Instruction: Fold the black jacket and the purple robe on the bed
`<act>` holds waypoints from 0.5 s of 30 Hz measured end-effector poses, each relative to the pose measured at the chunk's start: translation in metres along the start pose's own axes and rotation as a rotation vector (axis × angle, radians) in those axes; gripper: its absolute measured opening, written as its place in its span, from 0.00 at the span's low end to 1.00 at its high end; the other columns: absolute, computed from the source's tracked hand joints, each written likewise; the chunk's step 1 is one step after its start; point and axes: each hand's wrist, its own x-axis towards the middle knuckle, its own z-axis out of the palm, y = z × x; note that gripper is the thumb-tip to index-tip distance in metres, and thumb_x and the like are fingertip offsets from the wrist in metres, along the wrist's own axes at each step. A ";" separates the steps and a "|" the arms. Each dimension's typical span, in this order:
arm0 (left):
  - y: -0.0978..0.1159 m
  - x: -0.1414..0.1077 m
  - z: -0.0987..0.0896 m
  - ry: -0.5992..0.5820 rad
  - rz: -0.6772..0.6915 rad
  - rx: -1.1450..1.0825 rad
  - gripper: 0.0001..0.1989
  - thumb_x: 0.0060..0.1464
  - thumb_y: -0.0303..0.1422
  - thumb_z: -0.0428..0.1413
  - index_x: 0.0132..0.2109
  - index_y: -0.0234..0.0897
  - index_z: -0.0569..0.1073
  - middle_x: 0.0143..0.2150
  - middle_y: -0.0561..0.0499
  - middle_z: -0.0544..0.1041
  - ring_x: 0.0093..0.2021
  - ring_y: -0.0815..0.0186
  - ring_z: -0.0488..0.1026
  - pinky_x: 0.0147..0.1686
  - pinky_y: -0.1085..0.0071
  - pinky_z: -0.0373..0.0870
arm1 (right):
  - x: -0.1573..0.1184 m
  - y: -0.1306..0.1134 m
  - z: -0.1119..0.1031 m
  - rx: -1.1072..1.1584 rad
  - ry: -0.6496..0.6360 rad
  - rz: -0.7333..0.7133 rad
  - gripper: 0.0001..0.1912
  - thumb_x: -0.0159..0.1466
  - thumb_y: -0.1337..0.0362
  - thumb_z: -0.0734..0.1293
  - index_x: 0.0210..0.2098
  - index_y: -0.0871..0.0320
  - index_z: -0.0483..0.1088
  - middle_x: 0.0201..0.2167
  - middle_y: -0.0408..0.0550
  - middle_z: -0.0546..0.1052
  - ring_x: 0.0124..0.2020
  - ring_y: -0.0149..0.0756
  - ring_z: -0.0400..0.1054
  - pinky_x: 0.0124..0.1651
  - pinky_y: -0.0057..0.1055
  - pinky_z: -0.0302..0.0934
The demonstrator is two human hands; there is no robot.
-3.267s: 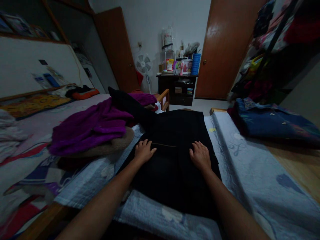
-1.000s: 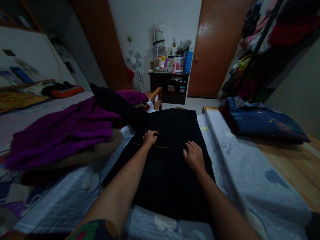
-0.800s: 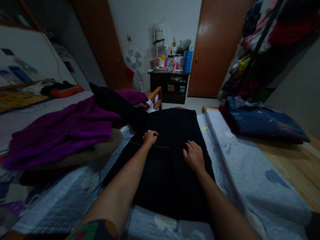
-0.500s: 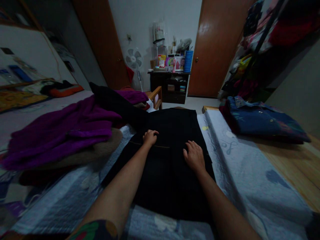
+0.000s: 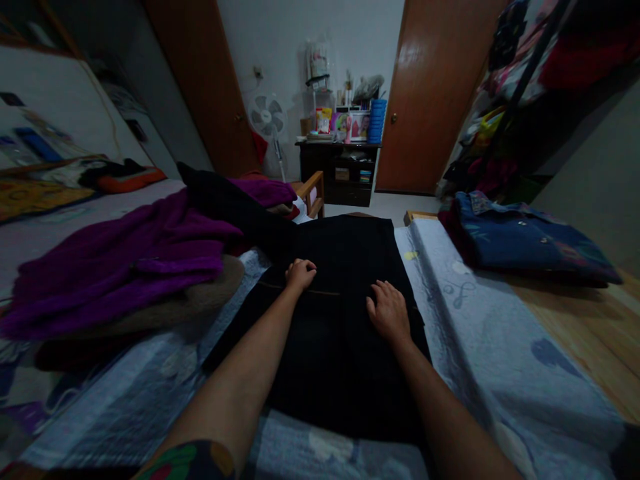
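Note:
A black garment (image 5: 320,360) lies spread over the bed in front of me, with a thin brown line across its middle. One long black part (image 5: 235,210) of it stretches off to the left, over a purple fleece. My left hand (image 5: 301,274) rests on the garment at the end of the brown line, thumb and forefinger curled together in a pinch on the cloth. Palm down on the right side of the garment is my right hand (image 5: 389,311), its fingers stretched out and slightly apart, not gripping.
The purple fleece (image 5: 125,257) is heaped at the left on a brown fuzzy cloth (image 5: 200,297). A folded denim shirt (image 5: 525,237) sits at the right on the patterned bedcover (image 5: 465,300). A wooden chair (image 5: 315,190), white fan (image 5: 269,117) and dark cabinet (image 5: 340,193) stand beyond.
My left forefinger has curled in toward the thumb, where it was stretched out before. My right hand and the black garment stay where they were.

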 end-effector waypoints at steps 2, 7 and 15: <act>0.000 0.002 -0.002 -0.015 -0.009 -0.004 0.08 0.53 0.33 0.55 0.39 0.47 0.78 0.51 0.51 0.73 0.53 0.58 0.69 0.50 0.64 0.64 | 0.000 0.000 0.001 0.004 0.005 -0.001 0.20 0.66 0.60 0.59 0.53 0.62 0.69 0.58 0.57 0.70 0.62 0.47 0.58 0.62 0.44 0.48; -0.002 0.005 -0.007 -0.051 -0.012 -0.008 0.08 0.55 0.37 0.54 0.38 0.45 0.79 0.49 0.50 0.75 0.50 0.60 0.71 0.47 0.68 0.65 | 0.000 0.001 0.002 0.008 0.014 -0.008 0.20 0.66 0.60 0.59 0.53 0.62 0.69 0.58 0.57 0.70 0.62 0.47 0.58 0.62 0.45 0.48; 0.008 -0.003 -0.001 0.010 -0.050 -0.013 0.04 0.50 0.37 0.60 0.33 0.45 0.78 0.50 0.49 0.73 0.53 0.55 0.68 0.51 0.62 0.64 | 0.000 -0.001 -0.003 0.008 -0.001 -0.004 0.20 0.66 0.61 0.59 0.54 0.62 0.69 0.58 0.57 0.70 0.62 0.47 0.58 0.62 0.44 0.49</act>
